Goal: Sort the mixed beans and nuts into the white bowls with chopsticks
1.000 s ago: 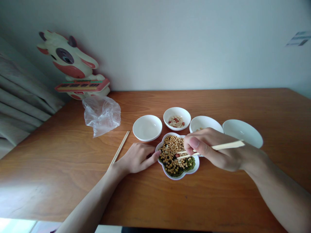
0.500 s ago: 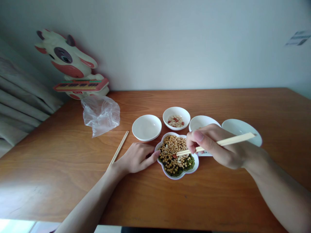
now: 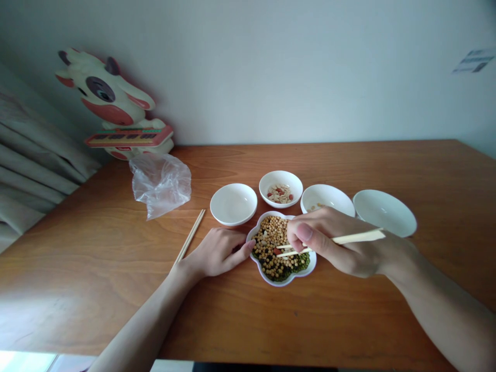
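Observation:
My right hand (image 3: 337,243) is closed around a pair of wooden chopsticks (image 3: 358,237). Their tips are slightly spread over a reddish-brown peanut (image 3: 277,251) among the beans. Those beans, yellow, dark and green, with a few pale seeds, fill a white flower-shaped dish (image 3: 267,279). At the dish's left side, my left hand (image 3: 220,251) rests on the table and grips the rim, thumb on the edge. Behind the dish, a round bowl (image 3: 294,180) contains pale seeds and a few reddish nuts. To its right, a bowl (image 3: 337,195) partly hidden by my right hand has a few yellowish bits inside.
A white bowl (image 3: 233,204) stands behind my left hand, another (image 3: 387,212) at the right. Two more chopsticks (image 3: 189,236) lie left of the dish. Farther back are a crumpled plastic bag (image 3: 163,183) and a cow-shaped toy keyboard (image 3: 127,135) against the wall.
My right hand has moved slightly left and down, and the chopstick tips have spread apart around the reddish peanut. My left hand stays at the dish's rim.

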